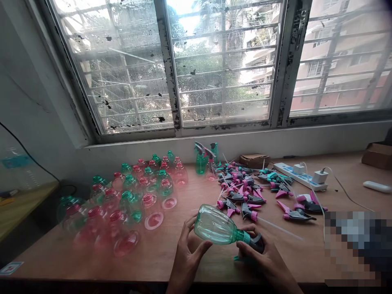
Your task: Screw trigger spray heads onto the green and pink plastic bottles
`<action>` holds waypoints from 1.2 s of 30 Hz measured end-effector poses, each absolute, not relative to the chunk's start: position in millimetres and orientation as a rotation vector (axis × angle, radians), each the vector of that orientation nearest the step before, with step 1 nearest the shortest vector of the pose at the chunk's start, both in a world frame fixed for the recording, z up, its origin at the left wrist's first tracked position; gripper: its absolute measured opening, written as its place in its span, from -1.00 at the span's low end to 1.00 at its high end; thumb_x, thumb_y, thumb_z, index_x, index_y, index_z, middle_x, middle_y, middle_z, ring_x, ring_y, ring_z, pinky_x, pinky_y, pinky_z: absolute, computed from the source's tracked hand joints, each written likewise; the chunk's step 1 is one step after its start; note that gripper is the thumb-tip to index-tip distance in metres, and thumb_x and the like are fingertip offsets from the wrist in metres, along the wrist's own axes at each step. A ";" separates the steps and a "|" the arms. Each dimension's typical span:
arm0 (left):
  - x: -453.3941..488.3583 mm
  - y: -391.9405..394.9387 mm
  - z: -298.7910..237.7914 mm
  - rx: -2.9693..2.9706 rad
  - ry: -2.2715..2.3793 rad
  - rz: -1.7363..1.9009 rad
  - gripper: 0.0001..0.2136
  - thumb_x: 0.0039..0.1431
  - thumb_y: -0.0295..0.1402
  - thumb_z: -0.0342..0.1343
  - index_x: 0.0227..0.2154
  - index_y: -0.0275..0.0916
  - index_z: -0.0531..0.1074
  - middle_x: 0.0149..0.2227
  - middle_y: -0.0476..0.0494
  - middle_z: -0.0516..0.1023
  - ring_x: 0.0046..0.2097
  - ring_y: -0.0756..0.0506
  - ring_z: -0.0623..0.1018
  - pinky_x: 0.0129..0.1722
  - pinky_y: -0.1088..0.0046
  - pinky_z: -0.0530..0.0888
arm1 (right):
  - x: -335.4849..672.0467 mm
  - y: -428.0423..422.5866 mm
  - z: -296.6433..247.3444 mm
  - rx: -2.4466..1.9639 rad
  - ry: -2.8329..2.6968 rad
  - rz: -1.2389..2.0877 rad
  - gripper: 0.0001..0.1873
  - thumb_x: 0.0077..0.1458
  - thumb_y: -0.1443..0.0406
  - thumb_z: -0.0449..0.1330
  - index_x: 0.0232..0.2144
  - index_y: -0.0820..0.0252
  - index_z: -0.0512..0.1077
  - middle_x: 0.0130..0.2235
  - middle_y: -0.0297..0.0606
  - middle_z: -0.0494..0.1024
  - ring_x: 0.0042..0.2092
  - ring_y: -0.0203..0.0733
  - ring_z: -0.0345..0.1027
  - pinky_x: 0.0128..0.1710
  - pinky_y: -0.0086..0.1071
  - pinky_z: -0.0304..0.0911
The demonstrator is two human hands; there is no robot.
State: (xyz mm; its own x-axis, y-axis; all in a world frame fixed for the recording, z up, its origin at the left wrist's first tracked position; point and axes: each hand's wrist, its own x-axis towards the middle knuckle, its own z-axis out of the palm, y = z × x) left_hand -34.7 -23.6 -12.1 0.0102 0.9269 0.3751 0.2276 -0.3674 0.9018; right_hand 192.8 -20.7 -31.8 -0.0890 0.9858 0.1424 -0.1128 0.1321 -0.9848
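Your left hand grips the body of a clear green plastic spray bottle, fingers curled up around its underside and far side. The bottle lies tilted on its side above the counter, base pointing up and to the left, neck pointing right. Your right hand is closed around the grey and teal trigger sprayer head, which sits at the bottle's neck. Both hands are held just above the near edge of the brown wooden counter; the bottle spans the gap between them.

On the counter to the left stands a crowd of empty pink and green plastic bottles, upright and close together. Beyond your hands, towards the middle, lies a loose heap of pink, teal and grey trigger sprayer heads, some with thin dip tubes showing. Two finished spray bottles stand against the wall behind that heap. A white power strip with plugs in it lies to the right of the heap, a small brown cardboard box sits near the wall, and a second cardboard box is at the far right.

The counter runs beneath a wide barred window with flaking frames; trees and buildings show outside.
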 end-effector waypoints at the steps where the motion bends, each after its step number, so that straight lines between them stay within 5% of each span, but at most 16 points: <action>1: -34.8 -23.5 -11.7 1.654 1.195 1.401 -0.54 0.15 -0.18 0.24 0.11 -0.06 0.37 0.21 -0.14 0.41 0.25 -0.29 0.36 0.28 0.11 0.23 | 192.8 -20.6 -31.7 -0.982 -1.259 1.226 -0.64 0.01 0.07 0.37 -0.24 0.16 0.45 -0.50 -0.40 0.55 -0.44 -0.17 0.44 -0.41 -0.37 0.35; 18: -35.3 -24.5 -11.7 1.685 1.219 1.361 -0.47 0.20 -0.22 0.20 0.22 0.07 0.26 0.32 -0.03 0.28 0.36 -0.24 0.19 0.35 0.13 0.10 | 189.4 -22.4 -31.8 -0.993 -1.226 1.198 -0.58 0.00 0.04 0.36 -0.21 0.19 0.45 -0.55 -0.39 0.56 -0.47 -0.13 0.47 -0.42 -0.31 0.41; 28: -36.7 -24.2 -13.2 1.616 1.153 1.388 -0.51 0.22 -0.19 0.17 0.21 -0.06 0.29 0.28 -0.14 0.34 0.33 -0.29 0.27 0.33 0.09 0.17 | 187.8 -23.3 -30.1 -0.989 -1.216 1.216 -0.59 -0.05 0.02 0.38 -0.26 0.16 0.48 -0.53 -0.38 0.57 -0.46 -0.13 0.47 -0.43 -0.32 0.41; 36: -36.3 -24.2 -11.5 1.689 1.206 1.392 -0.50 0.17 -0.29 0.23 0.18 0.07 0.32 0.30 -0.03 0.32 0.34 -0.24 0.24 0.35 0.15 0.14 | 191.8 -22.1 -29.3 -0.978 -1.241 1.230 -0.62 0.03 0.05 0.36 -0.21 0.16 0.45 -0.52 -0.39 0.57 -0.44 -0.16 0.46 -0.38 -0.35 0.37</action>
